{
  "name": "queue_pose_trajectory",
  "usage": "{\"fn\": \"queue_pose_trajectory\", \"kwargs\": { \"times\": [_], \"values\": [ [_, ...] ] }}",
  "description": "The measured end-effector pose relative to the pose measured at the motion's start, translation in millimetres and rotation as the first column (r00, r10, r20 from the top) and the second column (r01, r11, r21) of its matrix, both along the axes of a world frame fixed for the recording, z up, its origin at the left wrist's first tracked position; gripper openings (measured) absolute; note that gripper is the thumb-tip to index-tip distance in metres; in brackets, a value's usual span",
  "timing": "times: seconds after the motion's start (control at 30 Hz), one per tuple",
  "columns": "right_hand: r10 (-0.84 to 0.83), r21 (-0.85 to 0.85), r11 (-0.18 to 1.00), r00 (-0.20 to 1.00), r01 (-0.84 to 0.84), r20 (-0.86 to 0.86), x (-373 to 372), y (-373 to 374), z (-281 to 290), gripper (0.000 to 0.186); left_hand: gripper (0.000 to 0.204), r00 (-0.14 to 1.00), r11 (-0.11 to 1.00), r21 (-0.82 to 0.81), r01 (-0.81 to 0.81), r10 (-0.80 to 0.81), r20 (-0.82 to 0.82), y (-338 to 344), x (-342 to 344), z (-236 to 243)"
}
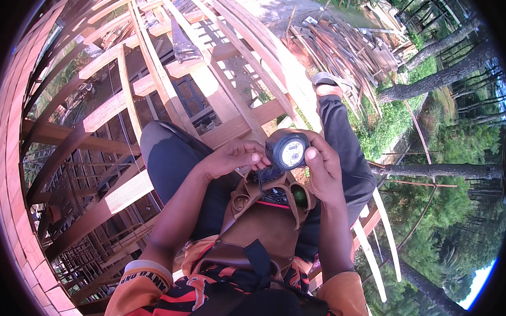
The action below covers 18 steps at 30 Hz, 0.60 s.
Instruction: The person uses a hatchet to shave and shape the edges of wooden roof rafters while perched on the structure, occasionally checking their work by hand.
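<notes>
Brown leather pouch gaped open, lower centre; the round black pale-faced plastic-looking case was already out mid-frame, not set down yet. The right hand pinched it, thumb in front; the left hand was half-curled beside it, couldn't tell if touching. Long reddish wooden beams crossed the left.

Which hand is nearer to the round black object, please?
Right: the right hand grips the round black object. The left hand is just left of it; whether it touches is unclear.
</notes>
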State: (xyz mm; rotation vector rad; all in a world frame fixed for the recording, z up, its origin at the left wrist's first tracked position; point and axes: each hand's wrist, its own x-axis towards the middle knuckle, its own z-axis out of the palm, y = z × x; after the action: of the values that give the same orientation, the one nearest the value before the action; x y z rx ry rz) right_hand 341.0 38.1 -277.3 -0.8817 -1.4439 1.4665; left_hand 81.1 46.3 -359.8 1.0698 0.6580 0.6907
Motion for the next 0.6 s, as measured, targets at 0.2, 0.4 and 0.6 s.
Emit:
{"fn": "queue_pose_trajectory", "kwargs": {
  "times": [0.2, 0.4, 0.6],
  "values": [
    [-0.151, 0.443, 0.841, 0.65, -0.311, 0.744, -4, 8, -29, 0.034, 0.031, 0.936, 0.948, -0.073, -0.308, 0.289, -0.201, 6, -1, -31],
    [0.052, 0.306, 0.834, 0.619, -0.459, 0.784, -9, 15, -35, 0.033, 0.034, 0.941, 0.982, 0.024, -0.187, 0.186, -0.283, 2, 4, -34],
    [0.293, 0.114, 0.795, 0.542, -0.596, 0.788, -2, 21, -32, 0.028, 0.032, 0.946, 0.991, -0.041, -0.13, 0.111, -0.304, 2, 2, -28]
  ]
}}
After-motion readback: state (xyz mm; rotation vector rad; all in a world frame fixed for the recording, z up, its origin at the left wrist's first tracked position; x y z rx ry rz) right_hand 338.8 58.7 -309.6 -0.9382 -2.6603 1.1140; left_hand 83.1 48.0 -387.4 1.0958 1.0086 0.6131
